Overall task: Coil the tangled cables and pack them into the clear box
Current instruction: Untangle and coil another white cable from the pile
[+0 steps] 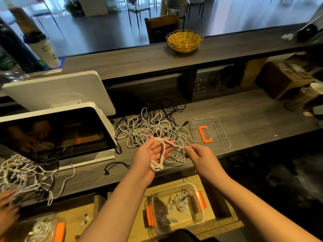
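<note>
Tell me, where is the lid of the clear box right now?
The clear lid lies flat on the grey counter, right of the tangled cables, just beyond the right hand.

place: café or shop counter | cues: point-of-sale screens [57, 131], takeaway cup [43, 49], chairs [161, 27] beyond counter

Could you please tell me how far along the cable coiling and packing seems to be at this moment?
Partly done. The clear box below the counter already holds a few coiled white cables. In hand: the left hand, palm up, carries loops of a white cable while the right hand pinches its running end. Left: the tangled pile of white and black cables on the counter, and the lid lying off the box.
</note>
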Demonstrator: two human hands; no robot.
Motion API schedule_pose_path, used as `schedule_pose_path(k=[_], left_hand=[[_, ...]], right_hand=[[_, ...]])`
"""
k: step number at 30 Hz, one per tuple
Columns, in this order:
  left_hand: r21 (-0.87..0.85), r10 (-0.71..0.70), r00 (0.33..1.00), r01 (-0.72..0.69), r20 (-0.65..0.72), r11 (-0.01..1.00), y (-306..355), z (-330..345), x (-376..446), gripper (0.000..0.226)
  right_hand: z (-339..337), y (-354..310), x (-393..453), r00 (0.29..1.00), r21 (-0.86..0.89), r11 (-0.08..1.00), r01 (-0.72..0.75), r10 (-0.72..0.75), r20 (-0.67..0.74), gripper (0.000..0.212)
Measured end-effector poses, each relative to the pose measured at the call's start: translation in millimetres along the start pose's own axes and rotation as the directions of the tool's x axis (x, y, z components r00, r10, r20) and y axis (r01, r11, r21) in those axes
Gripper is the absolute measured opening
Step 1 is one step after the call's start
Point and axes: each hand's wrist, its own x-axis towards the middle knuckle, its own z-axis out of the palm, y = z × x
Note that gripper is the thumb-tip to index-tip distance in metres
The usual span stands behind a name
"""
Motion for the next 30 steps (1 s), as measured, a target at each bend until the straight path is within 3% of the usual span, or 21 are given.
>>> schedule_pose_path(k=[3, 8, 20, 23, 25, 30], left_hand=[[0.02, -0.012, 0.998, 0.011, 0.062, 1.0, -1, 4, -2, 0.051], [-0.182, 0.029, 0.995, -0.011, 0.096, 0.983, -12, 8, -5, 0.051], [-0.297, 0.164, 0.982, -0.186, -0.099, 0.937, -25, 4, 1, 0.047], [-0.185, 0.218, 0.965, -0.243, -0.149, 0.952, -26, 4, 1, 0.045], [-0.008, 0.292, 0.94, -0.298, -0.177, 0.955, -29, 5, 0, 0.043], [0.404, 0.428, 0.887, -0.333, -0.172, 0.852, -37, 4, -1, 0.045]], right_hand=[[-2, 2, -3, 0.999, 0.003, 0.999, -0.034, 0.034, 0.0, 0.035], [15, -6, -20, 0.991, -0.056, 0.998, -0.013, 0.021, 0.135, 0.037], [28, -6, -42, 0.97, -0.048, 0.996, 0.073, -0.059, 0.237, 0.032], [26, -8, -48, 0.953, -0.062, 0.991, 0.115, -0.093, 0.287, 0.023], [26, -10, -53, 0.94, -0.1, 0.984, 0.147, -0.108, 0.323, 0.024], [20, -20, -60, 0.911, -0.193, 0.947, 0.255, -0.169, 0.376, 0.028]])
